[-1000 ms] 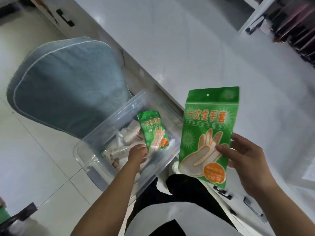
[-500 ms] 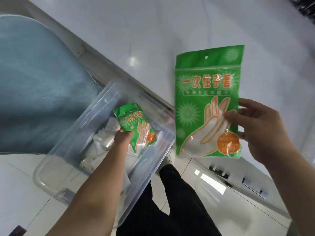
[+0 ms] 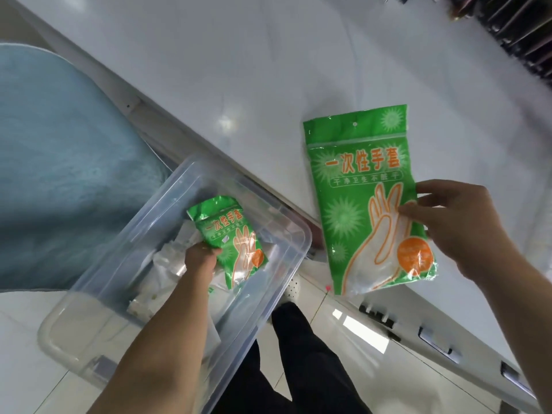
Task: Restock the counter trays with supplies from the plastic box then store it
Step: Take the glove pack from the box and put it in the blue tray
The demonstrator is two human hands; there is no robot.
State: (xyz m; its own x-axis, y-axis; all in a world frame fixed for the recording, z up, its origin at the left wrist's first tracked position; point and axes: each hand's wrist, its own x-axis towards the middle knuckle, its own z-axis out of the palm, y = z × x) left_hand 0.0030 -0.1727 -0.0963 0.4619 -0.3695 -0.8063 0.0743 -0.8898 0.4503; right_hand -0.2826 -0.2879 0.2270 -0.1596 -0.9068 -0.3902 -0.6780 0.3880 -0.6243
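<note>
1. Clear plastic box (image 3: 286, 234): sits below the counter's near edge, beside the blue cushioned seat (image 3: 59, 174); lid off, walls see-through.
2. Box contents: one green glove packet (image 3: 236, 237) lifted at a tilt above a loose heap of clear-wrapped white supplies (image 3: 170, 261). Individual items in the heap too blurred to identify.
3. Left hand (image 3: 200, 258): reaches down into the box, fingers curled round the lower left edge of the small-looking green packet; grip closed on it.
4. Right hand (image 3: 454, 231): pinches a second green glove packet (image 3: 364, 198) by its right edge, thumb on the printed face, fingers behind. Grip closed on it.
5. Second packet: held upright, its upper part over the white counter (image 3: 239, 70), its lower part overhanging the counter's near edge. Cannot tell if it touches the surface.
6. Both packets: green print, orange glove outline, orange round label at the lower right.
7. Counter front: drawers with dark handles (image 3: 436, 345) below the near edge, right side.
8. Far right corner of the counter: dark, blurred stacked items (image 3: 522, 31).
9. Below: dark trouser leg (image 3: 298, 354), white perforated shoe (image 3: 291, 289), pale tiled floor (image 3: 24, 339).
</note>
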